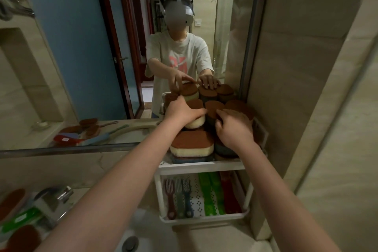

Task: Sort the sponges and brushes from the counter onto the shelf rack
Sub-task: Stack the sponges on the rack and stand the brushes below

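A white shelf rack stands on the counter against the mirror. Its top tier holds stacked sponges with brown scrub tops. My left hand grips a cream sponge with a brown top on top of the stack. My right hand rests with curled fingers on a dark sponge beside it. A larger cream sponge lies below. The lower tier holds several brushes, green ones and a red one.
A chrome faucet and a sink drain sit at lower left. More brown sponges and a green brush lie on the counter at far left. A tiled wall closes the right side.
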